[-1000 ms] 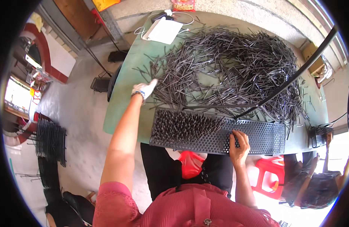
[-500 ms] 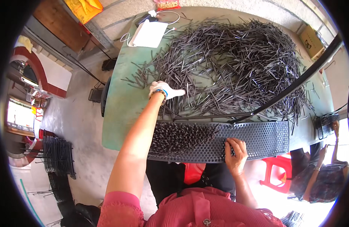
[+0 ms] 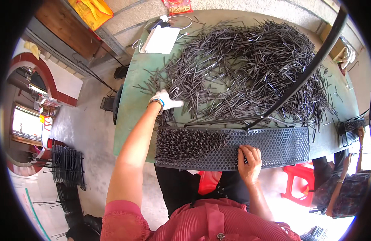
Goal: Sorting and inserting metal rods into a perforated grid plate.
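Observation:
My left hand [image 3: 165,100], in a white glove with beads at the wrist, is over the left edge of a large heap of thin dark strips [image 3: 274,60]. Its thumb points right, apart from the fingers, which partly hide among the strips. In front of me lies a long black perforated panel [image 3: 270,146]. Dense upright dark strips [image 3: 189,145] stand in its left part, while bare holes show to the right. My bare right hand [image 3: 250,162] rests on the panel near its front edge, fingers curled toward the thumb. Whatever may be between them is hidden.
A long black bar [image 3: 306,74] rises from the panel's far side toward the upper right. A white box with cables [image 3: 159,40] lies at the table's far left. Dark wire racks [image 3: 67,166] stand on the left floor. Another person [image 3: 342,188] sits at right, near a red stool [image 3: 296,184].
My left hand has moved left and slightly down, away from the strips it was over. My right hand stays almost in place on the panel. The black bar now stands more steeply in view.

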Motion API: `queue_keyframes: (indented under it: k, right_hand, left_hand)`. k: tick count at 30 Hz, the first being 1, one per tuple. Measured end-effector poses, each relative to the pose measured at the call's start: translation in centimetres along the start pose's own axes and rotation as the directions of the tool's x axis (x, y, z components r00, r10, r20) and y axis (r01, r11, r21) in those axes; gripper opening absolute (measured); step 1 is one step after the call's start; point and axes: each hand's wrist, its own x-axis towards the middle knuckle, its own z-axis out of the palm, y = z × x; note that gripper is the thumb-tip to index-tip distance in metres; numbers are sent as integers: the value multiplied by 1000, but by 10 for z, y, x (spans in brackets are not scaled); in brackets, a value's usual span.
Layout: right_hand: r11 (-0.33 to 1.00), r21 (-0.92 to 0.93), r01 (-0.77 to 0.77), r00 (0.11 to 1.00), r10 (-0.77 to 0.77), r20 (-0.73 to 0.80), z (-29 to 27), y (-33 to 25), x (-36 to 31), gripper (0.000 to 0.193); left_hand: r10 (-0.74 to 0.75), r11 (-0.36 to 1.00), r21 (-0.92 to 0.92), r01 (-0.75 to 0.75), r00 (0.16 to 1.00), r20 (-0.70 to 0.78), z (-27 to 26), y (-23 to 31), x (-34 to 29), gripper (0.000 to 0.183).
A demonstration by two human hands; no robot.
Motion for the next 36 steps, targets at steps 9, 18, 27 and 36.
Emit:
queue_keyframes:
  k: [9, 18, 27, 36]
  right_hand:
    - [1000, -2, 7, 1000, -7, 0, 0, -2, 0, 17]
    - [1000, -4, -4, 1000, 4, -6, -1, -1, -2, 18]
    - [1000, -14, 20, 1000, -20, -1, -2, -2, 0, 18]
    - [999, -5, 48, 999, -48, -21, 2, -4, -1, 20]
  left_hand:
    - [-44, 991, 123, 52, 996, -74, 8, -11, 11, 96]
    - [-75, 994, 70, 79, 995, -65, 7, -6, 15, 57]
    - [20, 993, -108, -38, 987, -161, -5, -7, 36, 54]
    - [-99, 981, -167, 99, 995, 6, -7, 82, 70, 114]
